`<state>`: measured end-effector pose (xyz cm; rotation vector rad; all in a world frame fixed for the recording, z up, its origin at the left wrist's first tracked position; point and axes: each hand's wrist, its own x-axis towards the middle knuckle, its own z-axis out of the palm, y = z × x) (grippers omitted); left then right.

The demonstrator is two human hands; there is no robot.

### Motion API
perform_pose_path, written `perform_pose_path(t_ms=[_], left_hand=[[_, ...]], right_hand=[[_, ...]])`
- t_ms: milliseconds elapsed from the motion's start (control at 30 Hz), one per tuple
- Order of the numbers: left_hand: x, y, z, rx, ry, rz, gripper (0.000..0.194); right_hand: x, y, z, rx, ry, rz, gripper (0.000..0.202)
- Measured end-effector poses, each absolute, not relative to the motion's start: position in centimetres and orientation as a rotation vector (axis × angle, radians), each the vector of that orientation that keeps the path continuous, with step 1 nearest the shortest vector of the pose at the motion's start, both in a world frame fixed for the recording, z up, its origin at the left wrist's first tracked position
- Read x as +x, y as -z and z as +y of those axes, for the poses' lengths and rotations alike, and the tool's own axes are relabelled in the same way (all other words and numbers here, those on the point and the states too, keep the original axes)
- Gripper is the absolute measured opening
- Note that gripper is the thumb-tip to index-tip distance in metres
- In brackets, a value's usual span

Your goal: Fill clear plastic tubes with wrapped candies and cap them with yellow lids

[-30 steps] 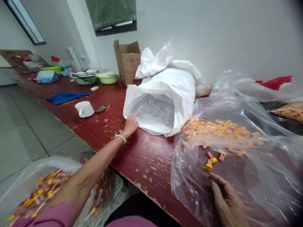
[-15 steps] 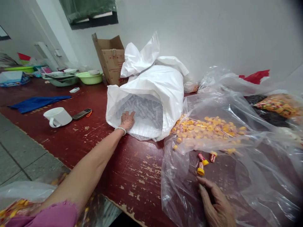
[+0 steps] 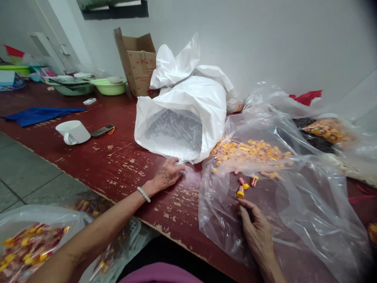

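At the mouth of a white woven sack (image 3: 210,98), my left hand (image 3: 167,175) is closed in a pinch at the lower rim. Something clear and shiny shows by its fingertips; whether this is a tube or the sack's liner I cannot tell. Clear plastic tubes (image 3: 173,125) lie heaped inside the sack. My right hand (image 3: 257,228) rests on a clear plastic sheet or bag (image 3: 218,220), fingers loosely curled and apart, holding nothing visible. Its fingertips are close to a small red-and-white piece with a yellow cap (image 3: 240,192). Similar yellow-capped pieces (image 3: 253,151) lie piled farther back.
A white mug (image 3: 75,131) and a phone (image 3: 103,131) stand left on the worn red table (image 3: 129,173). Behind are a cardboard box (image 3: 141,70) and a green basin (image 3: 110,87). A bag of capped pieces (image 3: 32,243) sits below the table edge, lower left.
My left hand has come out of the sack's opening toward me and closed into a pinch. My right hand stays beside the same capped piece. The view has shifted slightly.
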<state>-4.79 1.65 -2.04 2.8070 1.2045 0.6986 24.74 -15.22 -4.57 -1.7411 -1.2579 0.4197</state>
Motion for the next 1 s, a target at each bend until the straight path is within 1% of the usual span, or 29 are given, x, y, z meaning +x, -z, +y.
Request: perform_pose_path(t_ms=[100, 200, 333, 433, 600, 767, 867, 933, 1000], left_hand=[[-4.2, 1.9, -1.2, 2.852, -0.700, 0.871, 0.041], [-4.1, 1.1, -2.0, 2.813, -0.650, 0.714, 0.046], [-5.2, 0.0, -1.7, 2.764, -0.664, 0.720, 0.062], [-6.3, -0.1, -2.2, 2.755, -0.700, 0.818, 0.066], [-7.4, 0.7, -5.2, 2.791, -0.750, 1.020, 0.060], [-7.0, 1.1, -8.6, 2.778, -0.677, 1.353, 0.050], [-6.7, 0.7, -9.6, 2.811, -0.591, 1.503, 0.045], [-6.8, 0.5, -10.0, 2.830, -0.539, 1.567, 0.034], [-7.2, 0.3, -10.0, 2.834, -0.492, 1.585, 0.024]], right_hand=[[24.6, 4.6, -15.3, -1.710, -0.427, -1.261, 0.038], [24.5, 4.1, -15.5, -1.689, -0.376, -1.328, 0.034], [23.9, 2.6, -16.1, -1.647, -0.194, -1.454, 0.027], [22.7, 1.5, -16.5, -1.587, -0.125, -1.518, 0.022], [19.1, 0.1, -16.4, -1.432, -0.128, -1.650, 0.019], [14.5, -1.1, -12.9, -1.265, -0.111, -1.839, 0.030], [12.1, -1.3, -9.7, -1.324, -0.021, -2.010, 0.039], [10.9, -1.1, -7.9, -1.436, 0.039, -2.134, 0.047], [10.1, -0.7, -6.7, -1.559, 0.071, -2.197, 0.050]])
